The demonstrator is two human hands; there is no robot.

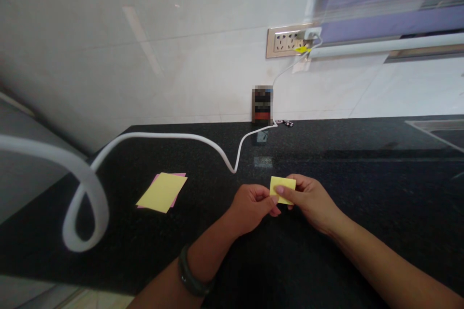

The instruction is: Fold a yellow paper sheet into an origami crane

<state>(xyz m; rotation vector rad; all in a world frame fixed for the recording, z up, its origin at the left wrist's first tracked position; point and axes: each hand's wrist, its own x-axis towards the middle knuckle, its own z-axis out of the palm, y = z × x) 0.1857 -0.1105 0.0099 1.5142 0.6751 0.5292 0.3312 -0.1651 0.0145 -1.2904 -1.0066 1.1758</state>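
Observation:
A small folded yellow paper (282, 188) is held between both hands just above the black stone counter (362, 188). My left hand (253, 205) pinches its lower left edge with curled fingers. My right hand (308, 200) grips its right side, thumb on the front. A dark band sits on my left wrist (192, 275). To the left, a yellow sheet (163, 192) lies flat on top of a pink sheet (178, 196).
A white cable (152, 137) loops across the counter from the left and runs up to a wall socket (286, 41). A small dark box (262, 105) stands against the tiled wall. A sink edge (435, 128) shows at the right.

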